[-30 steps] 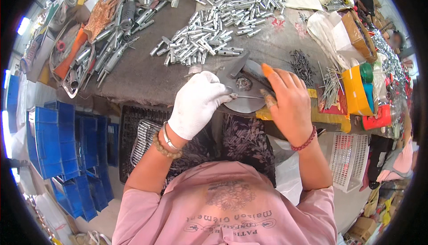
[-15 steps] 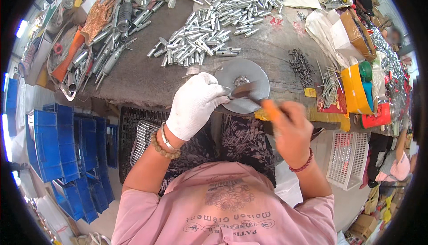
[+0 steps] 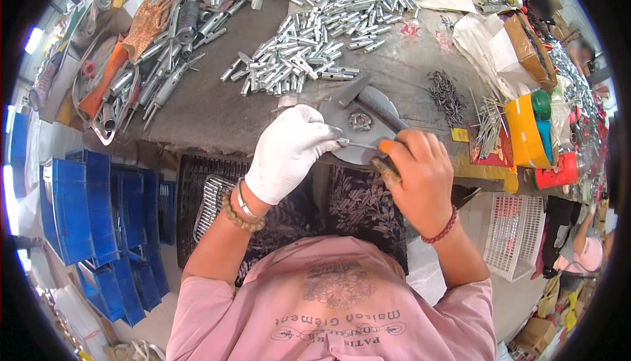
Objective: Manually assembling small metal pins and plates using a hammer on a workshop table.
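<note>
My left hand (image 3: 292,150), in a white glove with a darkened thumb and fingertip, pinches a small silvery metal piece (image 3: 343,142). My right hand (image 3: 420,177) is bare, with orange on one fingertip and a yellowish-brown covering near the thumb. Its fingers close on a thin metal rod (image 3: 363,145) whose other end meets the piece at my left fingertips. Under both hands is a round grey metal plate (image 3: 333,108). A hammer (image 3: 378,109) lies across the plate, its handle running to my right knuckles. Beside it sits a small ring-shaped metal part (image 3: 359,121).
Behind the plate spreads a heap of silvery metal tubes (image 3: 289,58). Dark small pins (image 3: 447,98), thin rods (image 3: 488,127) and a yellow box (image 3: 526,131) lie right. Tools and an orange glove (image 3: 146,25) are left. Blue bins (image 3: 82,210) and a white basket (image 3: 513,236) stand below.
The hammer, swung in my right hand before, now rests on the plate. My right hand has come down and left, and now holds the thin rod against the piece in my left hand.
</note>
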Action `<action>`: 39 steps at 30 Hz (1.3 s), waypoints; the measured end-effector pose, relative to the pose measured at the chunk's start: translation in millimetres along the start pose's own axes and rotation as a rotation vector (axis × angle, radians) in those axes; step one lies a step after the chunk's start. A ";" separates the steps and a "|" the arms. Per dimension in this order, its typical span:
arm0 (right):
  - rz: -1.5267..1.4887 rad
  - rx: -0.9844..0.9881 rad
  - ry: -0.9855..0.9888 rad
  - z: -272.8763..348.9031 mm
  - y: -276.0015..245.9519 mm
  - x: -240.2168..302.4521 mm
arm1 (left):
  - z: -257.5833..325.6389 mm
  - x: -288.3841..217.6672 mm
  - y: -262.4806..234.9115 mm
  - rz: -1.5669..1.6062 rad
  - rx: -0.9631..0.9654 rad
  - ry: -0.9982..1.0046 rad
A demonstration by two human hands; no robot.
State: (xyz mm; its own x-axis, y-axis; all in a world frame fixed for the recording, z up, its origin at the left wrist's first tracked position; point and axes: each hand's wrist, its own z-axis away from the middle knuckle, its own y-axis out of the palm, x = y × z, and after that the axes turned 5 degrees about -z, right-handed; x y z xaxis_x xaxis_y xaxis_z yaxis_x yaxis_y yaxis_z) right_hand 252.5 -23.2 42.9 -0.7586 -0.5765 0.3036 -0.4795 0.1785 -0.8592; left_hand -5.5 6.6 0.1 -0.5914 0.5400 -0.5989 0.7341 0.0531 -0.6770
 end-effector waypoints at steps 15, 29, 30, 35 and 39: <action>-0.984 0.284 0.608 33.7 30.0 19.7 | 39.4 -32.6 18.3 -0.104 -0.296 -0.109; -1.026 0.431 0.669 30.1 37.2 56.1 | 58.0 -44.3 12.5 0.650 -0.126 -0.761; -1.057 0.416 0.643 28.2 37.7 56.5 | 65.3 -38.4 21.5 0.726 -0.227 -0.720; -0.988 0.079 0.553 28.4 38.3 39.6 | 100.7 -18.7 -15.3 0.540 -0.406 -0.791; -1.009 0.049 0.614 12.3 40.1 15.6 | 173.1 27.6 -38.5 0.253 -0.528 -1.068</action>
State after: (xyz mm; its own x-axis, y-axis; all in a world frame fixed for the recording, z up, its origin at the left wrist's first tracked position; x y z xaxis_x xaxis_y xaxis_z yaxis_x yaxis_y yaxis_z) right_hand 226.9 -34.9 8.2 -0.1374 0.0429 0.9896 -0.9759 -0.1766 -0.1279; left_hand -107.9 -125.9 -64.4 -0.2060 -0.3651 -0.9079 0.7668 0.5161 -0.3816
